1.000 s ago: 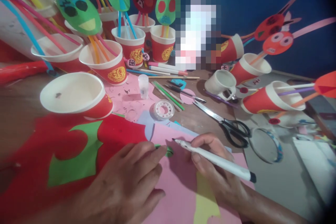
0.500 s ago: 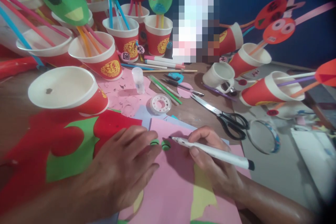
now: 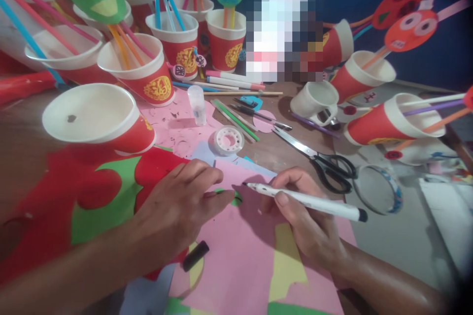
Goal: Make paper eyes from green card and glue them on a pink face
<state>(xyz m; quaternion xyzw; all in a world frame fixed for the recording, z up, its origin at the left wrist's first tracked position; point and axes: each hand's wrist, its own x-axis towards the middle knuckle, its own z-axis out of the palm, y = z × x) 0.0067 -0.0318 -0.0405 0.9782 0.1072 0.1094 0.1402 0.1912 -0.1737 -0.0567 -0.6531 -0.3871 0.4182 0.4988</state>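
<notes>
My right hand (image 3: 303, 206) grips a white marker (image 3: 310, 200) with a black end, its dark tip just above pink paper (image 3: 236, 256). My left hand (image 3: 185, 192) rests on that paper with bent fingers, its thumb over a small green paper circle (image 3: 236, 198). A short dark curved line shows on the circle; more green peeks out between thumb and finger. Below my left hand lies a black marker cap (image 3: 196, 256). Yellow paper scraps (image 3: 286, 261) sit on the pink sheet, and red paper (image 3: 40, 216) with green cut paper (image 3: 99, 211) spreads to the left.
Red-and-white paper cups (image 3: 136, 69), several with straws and paper faces, stand around the back and sides. Black-handled scissors (image 3: 314, 157), a tape roll (image 3: 228, 141), a glue bottle (image 3: 197, 106), a white mug (image 3: 314, 101) and a bangle (image 3: 377, 189) lie beyond my hands.
My left hand's thumb has shifted onto the green circles, covering more of them. The black cap has come into sight below that hand. The marker tip stays close by, and the view has shifted slightly.
</notes>
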